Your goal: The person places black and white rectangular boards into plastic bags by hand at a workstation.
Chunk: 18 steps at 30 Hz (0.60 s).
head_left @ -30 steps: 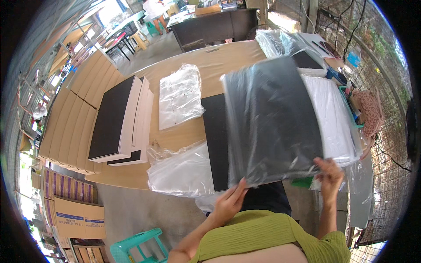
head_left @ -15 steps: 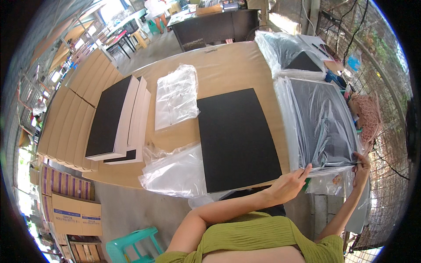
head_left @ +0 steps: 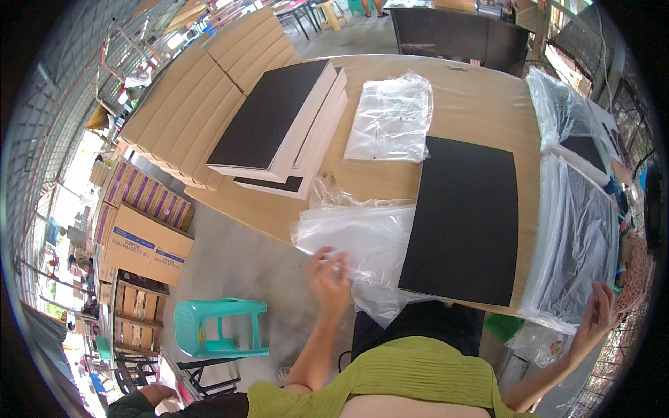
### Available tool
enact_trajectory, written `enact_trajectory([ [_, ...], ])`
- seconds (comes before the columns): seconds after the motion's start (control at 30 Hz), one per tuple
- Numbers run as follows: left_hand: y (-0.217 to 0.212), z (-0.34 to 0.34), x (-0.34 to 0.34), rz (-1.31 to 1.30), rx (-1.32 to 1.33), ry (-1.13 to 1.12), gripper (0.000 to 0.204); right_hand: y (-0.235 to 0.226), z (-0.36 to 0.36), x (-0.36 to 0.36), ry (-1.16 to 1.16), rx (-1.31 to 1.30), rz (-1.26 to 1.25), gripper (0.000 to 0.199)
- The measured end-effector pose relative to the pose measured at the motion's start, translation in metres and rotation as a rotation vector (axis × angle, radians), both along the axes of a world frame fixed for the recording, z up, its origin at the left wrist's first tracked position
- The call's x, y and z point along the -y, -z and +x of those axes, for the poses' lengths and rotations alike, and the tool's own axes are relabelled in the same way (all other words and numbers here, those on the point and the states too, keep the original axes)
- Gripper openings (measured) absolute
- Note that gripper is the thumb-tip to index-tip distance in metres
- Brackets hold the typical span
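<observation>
My left hand (head_left: 331, 282) is at the table's near edge, beside a pile of clear plastic bags (head_left: 366, 233). Its fingers are loosely bent and apart, with nothing visible between them. Over on the right, my right hand (head_left: 597, 315) is at the near corner of a stack of plastic-sleeved black boards (head_left: 578, 237), fingers half bent and apart. A bare black board (head_left: 463, 223) lies flat between the two, overlapping the bags' right side. Behind the bags sits a folded clear plastic packet (head_left: 391, 118).
Black-topped thick stacks of boards (head_left: 275, 115) stand on the table's left, by rows of brown cartons (head_left: 178, 104). A teal stool (head_left: 219, 327) is on the floor at left. Another person's dark sleeve (head_left: 132, 404) shows lower left. A dark desk (head_left: 460, 42) stands beyond.
My left hand has left the sleeved stack and swung left to the clear bags. My right hand stays near the stack's corner, its grip loosened. The view has turned left.
</observation>
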<state>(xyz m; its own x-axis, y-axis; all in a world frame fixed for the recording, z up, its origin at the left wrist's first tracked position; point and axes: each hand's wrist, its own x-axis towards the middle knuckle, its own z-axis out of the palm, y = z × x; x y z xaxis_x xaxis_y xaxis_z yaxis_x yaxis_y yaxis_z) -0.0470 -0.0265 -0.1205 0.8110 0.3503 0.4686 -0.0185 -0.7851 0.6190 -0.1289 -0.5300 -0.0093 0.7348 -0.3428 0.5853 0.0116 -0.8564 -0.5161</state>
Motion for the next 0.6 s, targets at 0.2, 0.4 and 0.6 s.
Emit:
enact_trajectory([
  [0.2, 0.02, 0.021, -0.089, 0.243, 0.09, -0.353, 0.017, -0.056, 0.109, -0.174, -0.705, 0.04, 0.128, 0.022],
  [0.4, -0.023, 0.025, -0.09, 0.27, 0.024, -0.244, 0.02, -0.049, 0.139, -0.265, -1.092, -0.001, 0.173, 0.027],
  [0.6, -0.068, 0.005, -0.081, -0.803, -0.019, 0.244, 0.05, -0.005, 0.162, -0.346, -1.305, -0.126, 0.208, 0.02],
])
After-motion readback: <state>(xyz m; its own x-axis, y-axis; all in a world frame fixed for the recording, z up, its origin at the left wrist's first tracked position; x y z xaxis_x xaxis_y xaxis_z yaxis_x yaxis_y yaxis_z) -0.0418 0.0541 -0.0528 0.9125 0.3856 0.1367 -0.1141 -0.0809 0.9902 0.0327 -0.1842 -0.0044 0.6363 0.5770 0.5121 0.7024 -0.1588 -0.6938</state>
